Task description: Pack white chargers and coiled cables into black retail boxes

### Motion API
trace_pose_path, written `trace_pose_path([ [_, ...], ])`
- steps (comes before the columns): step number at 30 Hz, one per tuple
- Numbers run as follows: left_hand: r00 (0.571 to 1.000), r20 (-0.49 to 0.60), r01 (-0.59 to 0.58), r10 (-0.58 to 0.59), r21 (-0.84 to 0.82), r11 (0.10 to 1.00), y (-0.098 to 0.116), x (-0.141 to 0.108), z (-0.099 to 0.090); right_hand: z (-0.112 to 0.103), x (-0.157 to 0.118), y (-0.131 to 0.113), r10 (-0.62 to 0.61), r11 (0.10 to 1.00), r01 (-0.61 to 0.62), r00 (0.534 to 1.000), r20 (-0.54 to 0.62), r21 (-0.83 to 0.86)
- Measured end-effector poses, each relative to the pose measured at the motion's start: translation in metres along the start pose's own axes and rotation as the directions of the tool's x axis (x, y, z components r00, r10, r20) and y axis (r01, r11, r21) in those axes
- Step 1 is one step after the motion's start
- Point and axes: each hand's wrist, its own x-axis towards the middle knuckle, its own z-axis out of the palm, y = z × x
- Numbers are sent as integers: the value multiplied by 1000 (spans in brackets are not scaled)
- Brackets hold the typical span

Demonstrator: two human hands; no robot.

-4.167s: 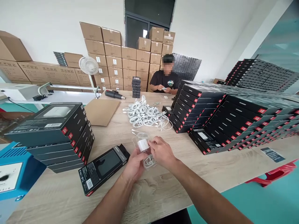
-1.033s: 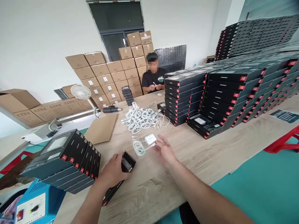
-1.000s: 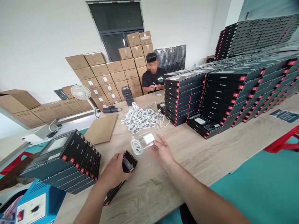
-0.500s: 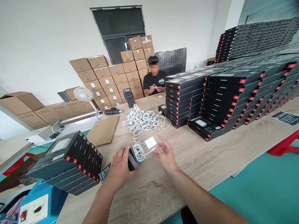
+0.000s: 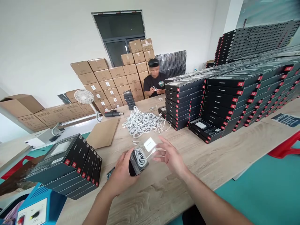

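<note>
My left hand (image 5: 124, 165) grips a dark open box (image 5: 137, 167) from its left side, tilted above the wooden table. A coiled white cable (image 5: 140, 157) and a white charger block (image 5: 149, 144) sit in the clear packaging of this box. Just right of the charger, my right hand (image 5: 170, 153) has its fingers apart and holds nothing; its fingertips are close to the packaging edge. Beyond the hands lies a heap of white cables (image 5: 142, 122).
Black box stacks stand at the left (image 5: 77, 165) and right (image 5: 185, 100). A cardboard sheet (image 5: 104, 131), a heat gun (image 5: 113, 113) and a fan (image 5: 84, 97) are at the back left. A person (image 5: 154, 79) sits across the table; a blue machine (image 5: 42, 203) is near left.
My right hand has let go of the cable end beside the charger and its fingers have spread. The box in my left hand has shifted slightly right and tilted more.
</note>
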Motion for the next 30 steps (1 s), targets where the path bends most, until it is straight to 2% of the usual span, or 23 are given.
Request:
trace_pose_path([
  [2, 999, 32, 5, -1, -117, 993, 4, 0, -4, -2, 2, -11, 59, 994, -69, 993, 106, 84],
  [4, 998, 64, 33, -20, -207, 978, 9, 0, -5, -5, 7, -18, 69, 996, -76, 984, 164, 39],
  [7, 997, 58, 60, -46, -258, 964, 16, 3, -3, -7, 16, -21, 67, 979, -28, 980, 189, -200],
  [10, 999, 16, 44, -42, -265, 963, 20, 6, 1, -6, 22, -23, 175, 865, -45, 961, 216, -500],
  [12, 999, 3, 39, -40, -272, 962, 22, 7, 4, -5, 25, -25, 298, 806, -95, 918, 263, -584],
  [15, 1000, -6, 20, -22, -267, 963, 22, 6, 7, -2, 27, -28, 430, 788, -161, 835, 343, -595],
  [18, 1000, -28, 2, -10, -260, 965, 21, 5, 9, 2, 29, -32, 487, 759, -199, 805, 338, -620],
  [21, 996, -74, 32, -57, -305, 952, 18, 5, 13, 10, 31, -34, 447, 788, -193, 833, 327, -585],
  [24, 976, -183, 37, -115, -381, 924, 17, 10, 23, 20, 34, -31, 319, 848, -116, 891, 324, -517],
  [26, 944, -284, 28, -167, -437, 899, 18, 15, 35, 26, 40, -27, 204, 854, -21, 933, 297, -521],
  [28, 897, -380, 8, -225, -496, 868, 19, 21, 48, 31, 46, -22, 84, 798, 104, 956, 280, -594],
  [30, 856, -448, -27, -259, -539, 842, 19, 24, 61, 35, 51, -19, -14, 682, 239, 949, 315, -691],
])
